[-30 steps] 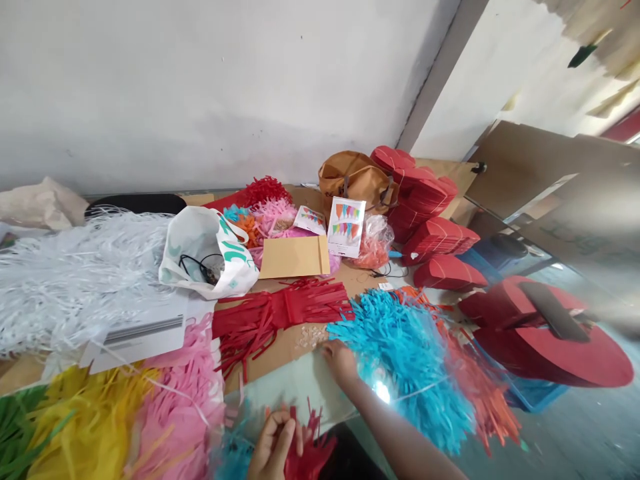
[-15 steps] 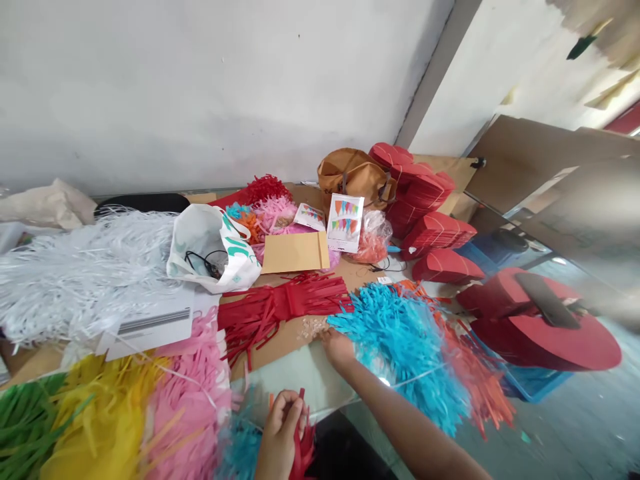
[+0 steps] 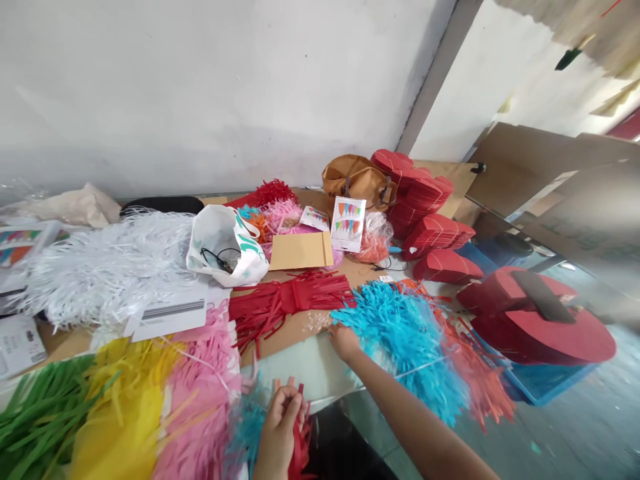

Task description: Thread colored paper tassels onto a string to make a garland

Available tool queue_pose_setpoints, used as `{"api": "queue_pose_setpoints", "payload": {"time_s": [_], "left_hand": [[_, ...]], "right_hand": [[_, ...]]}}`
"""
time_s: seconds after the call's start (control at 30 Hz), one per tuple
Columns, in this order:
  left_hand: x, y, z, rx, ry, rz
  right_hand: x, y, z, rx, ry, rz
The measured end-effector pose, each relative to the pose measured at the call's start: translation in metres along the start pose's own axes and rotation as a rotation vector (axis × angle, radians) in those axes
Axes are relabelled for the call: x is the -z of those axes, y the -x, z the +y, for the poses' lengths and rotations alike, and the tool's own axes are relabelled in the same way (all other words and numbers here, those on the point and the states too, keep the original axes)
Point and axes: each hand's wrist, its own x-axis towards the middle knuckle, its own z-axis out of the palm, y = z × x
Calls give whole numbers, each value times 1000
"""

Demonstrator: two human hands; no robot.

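The left hand (image 3: 280,427) is closed on red strips (image 3: 299,447) near the table's edge. The right hand (image 3: 343,341) touches clear bits (image 3: 314,322) beside blue fringe (image 3: 395,327), its grip seemingly hidden. A white bag (image 3: 253,268) contains black cord (image 3: 216,258); a clear bag (image 3: 376,239), orange-red pieces (image 3: 371,251).

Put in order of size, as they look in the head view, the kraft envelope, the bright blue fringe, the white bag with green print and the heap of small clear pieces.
1. bright blue fringe
2. white bag with green print
3. kraft envelope
4. heap of small clear pieces
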Motion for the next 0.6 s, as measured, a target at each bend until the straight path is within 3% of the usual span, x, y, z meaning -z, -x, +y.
{"api": "queue_pose_setpoints", "payload": {"time_s": [0.33, 0.5, 0.6], "left_hand": [[6, 4, -8, 18, -1, -1], [7, 2, -6, -7, -7, 12], [6, 1, -7, 2, -2, 25]], "right_hand": [[-13, 7, -13, -12, -11, -84], [1, 14, -9, -24, -77, -53], [16, 32, -19, 1, -156, -44]]}}
